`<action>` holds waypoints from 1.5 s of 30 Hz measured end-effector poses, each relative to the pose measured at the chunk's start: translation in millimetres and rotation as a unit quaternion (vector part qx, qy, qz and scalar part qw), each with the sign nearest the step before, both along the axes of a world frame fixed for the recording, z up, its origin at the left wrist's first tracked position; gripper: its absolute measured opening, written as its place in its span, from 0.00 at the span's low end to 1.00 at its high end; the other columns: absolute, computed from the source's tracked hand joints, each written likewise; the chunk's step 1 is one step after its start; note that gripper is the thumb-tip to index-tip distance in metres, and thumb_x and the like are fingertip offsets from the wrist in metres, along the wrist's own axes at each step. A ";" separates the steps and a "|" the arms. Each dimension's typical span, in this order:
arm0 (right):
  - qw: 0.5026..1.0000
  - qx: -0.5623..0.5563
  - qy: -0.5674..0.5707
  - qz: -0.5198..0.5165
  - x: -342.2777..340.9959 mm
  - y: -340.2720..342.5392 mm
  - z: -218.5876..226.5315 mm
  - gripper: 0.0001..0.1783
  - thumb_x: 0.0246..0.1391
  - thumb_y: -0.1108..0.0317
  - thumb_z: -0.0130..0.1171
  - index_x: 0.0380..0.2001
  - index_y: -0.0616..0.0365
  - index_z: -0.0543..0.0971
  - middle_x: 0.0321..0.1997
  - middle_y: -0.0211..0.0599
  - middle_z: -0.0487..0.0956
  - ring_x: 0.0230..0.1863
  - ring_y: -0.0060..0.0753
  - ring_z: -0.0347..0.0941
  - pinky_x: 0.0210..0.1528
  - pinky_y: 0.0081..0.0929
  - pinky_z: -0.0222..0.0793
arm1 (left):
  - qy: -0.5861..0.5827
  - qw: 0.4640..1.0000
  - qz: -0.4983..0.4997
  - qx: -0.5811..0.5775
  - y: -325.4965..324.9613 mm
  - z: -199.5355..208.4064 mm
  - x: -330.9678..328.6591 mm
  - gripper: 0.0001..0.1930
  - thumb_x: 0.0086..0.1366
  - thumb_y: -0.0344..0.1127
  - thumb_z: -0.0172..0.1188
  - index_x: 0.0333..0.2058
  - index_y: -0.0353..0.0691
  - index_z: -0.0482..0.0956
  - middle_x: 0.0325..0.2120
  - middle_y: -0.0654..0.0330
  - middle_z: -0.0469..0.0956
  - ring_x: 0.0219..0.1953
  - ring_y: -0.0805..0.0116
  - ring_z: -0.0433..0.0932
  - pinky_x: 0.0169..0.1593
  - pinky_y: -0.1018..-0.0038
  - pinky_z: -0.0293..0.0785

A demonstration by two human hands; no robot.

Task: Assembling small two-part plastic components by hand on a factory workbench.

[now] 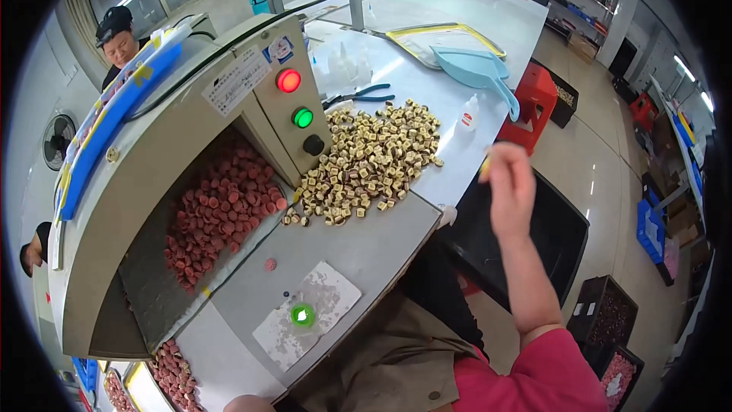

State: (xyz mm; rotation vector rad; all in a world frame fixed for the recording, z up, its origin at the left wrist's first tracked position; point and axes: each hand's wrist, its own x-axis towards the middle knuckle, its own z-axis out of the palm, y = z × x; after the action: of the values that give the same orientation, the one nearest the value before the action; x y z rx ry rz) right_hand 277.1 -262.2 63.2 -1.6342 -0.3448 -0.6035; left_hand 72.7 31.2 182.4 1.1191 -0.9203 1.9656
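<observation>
My right hand is raised over the black tray at the right of the table. Its fingers are pinched on a small yellowish piece, too blurred to name more closely. Of my left side only a rounded bit of bare skin shows at the lower edge; its fingers are hidden. A heap of small cream-and-brown cubes lies on the table beside the machine. On a stained white sheet stands a round green cup with a bright centre. One pink round piece lies near that sheet.
A beige machine with red and green lights holds many dark pink round pieces in its opening. Blue-handled pliers, a dropper bottle and a light-blue dustpan lie behind the heap. A red stool stands beyond; another person is behind the machine.
</observation>
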 end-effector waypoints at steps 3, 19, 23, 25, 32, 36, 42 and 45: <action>0.995 0.019 -0.049 -0.087 49.6 -32.4 2.5 0.13 0.60 0.66 0.54 0.45 0.60 0.72 0.37 0.29 0.72 0.34 0.16 0.66 0.40 0.15 0.65 | 0.102 0.988 0.077 0.090 2.5 -11.4 6.8 0.31 0.69 0.57 0.40 0.63 0.46 0.53 0.52 0.49 0.68 0.49 0.58 0.72 0.49 0.55 0.67; 0.962 -0.231 0.142 -0.023 140.5 -66.3 -54.4 0.20 0.60 0.56 0.55 0.45 0.63 0.73 0.39 0.31 0.77 0.40 0.22 0.71 0.44 0.24 0.66 | 0.631 0.658 0.380 -0.158 51.7 -176.3 -80.6 0.19 0.64 0.25 0.51 0.54 0.30 0.67 0.47 0.52 0.70 0.45 0.65 0.69 0.53 0.72 0.64; 0.968 -0.192 0.120 0.104 66.3 6.7 -26.6 0.18 0.61 0.60 0.55 0.48 0.61 0.72 0.45 0.32 0.75 0.45 0.23 0.69 0.49 0.24 0.65 | 0.684 0.605 0.284 -0.292 52.2 -181.6 -89.6 0.10 0.66 0.25 0.49 0.45 0.34 0.75 0.35 0.60 0.76 0.34 0.74 0.70 0.41 0.79 0.67; 0.960 -0.188 0.130 0.159 31.8 30.7 -23.1 0.18 0.60 0.62 0.56 0.49 0.61 0.72 0.46 0.32 0.75 0.47 0.24 0.69 0.50 0.24 0.64 | 0.670 0.608 0.271 -0.328 49.3 -176.7 -87.1 0.09 0.67 0.25 0.49 0.42 0.34 0.78 0.30 0.63 0.76 0.29 0.77 0.70 0.37 0.82 0.67; 0.873 -0.321 0.033 0.366 -38.0 109.3 -13.3 0.21 0.44 0.66 0.69 0.42 0.59 0.75 0.37 0.32 0.74 0.39 0.28 0.70 0.44 0.26 0.65 | 0.650 0.629 0.278 -0.324 48.6 -180.7 -85.5 0.09 0.66 0.24 0.52 0.43 0.34 0.77 0.30 0.63 0.76 0.30 0.78 0.69 0.36 0.82 0.67; 0.830 -0.393 -0.037 0.394 -48.5 130.7 -19.6 0.22 0.39 0.64 0.72 0.38 0.59 0.77 0.34 0.35 0.75 0.36 0.36 0.71 0.41 0.29 0.66 | 0.635 0.648 0.305 -0.290 52.9 -185.1 -82.4 0.09 0.64 0.23 0.54 0.42 0.34 0.77 0.30 0.63 0.75 0.30 0.76 0.70 0.37 0.81 0.68; 0.784 -0.461 -0.137 0.393 -53.3 148.2 -20.2 0.20 0.36 0.62 0.72 0.33 0.57 0.78 0.30 0.36 0.75 0.33 0.41 0.70 0.36 0.35 0.65 | 0.618 0.668 0.326 -0.256 57.3 -183.7 -84.3 0.10 0.61 0.21 0.56 0.41 0.35 0.77 0.29 0.62 0.74 0.31 0.73 0.71 0.38 0.80 0.68; 0.755 -0.501 -0.158 0.393 -53.9 150.7 -18.2 0.21 0.34 0.61 0.73 0.34 0.56 0.78 0.31 0.36 0.75 0.34 0.42 0.70 0.38 0.36 0.65 | 0.646 0.651 0.304 -0.258 57.7 -184.8 -87.0 0.10 0.63 0.23 0.54 0.44 0.34 0.76 0.33 0.63 0.73 0.35 0.74 0.68 0.44 0.79 0.65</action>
State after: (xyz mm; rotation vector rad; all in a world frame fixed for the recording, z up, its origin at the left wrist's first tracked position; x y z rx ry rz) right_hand 223.1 -111.5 45.0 -2.1102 -1.7512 0.0338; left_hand -14.3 89.0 -2.4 2.0576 0.8276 1.0710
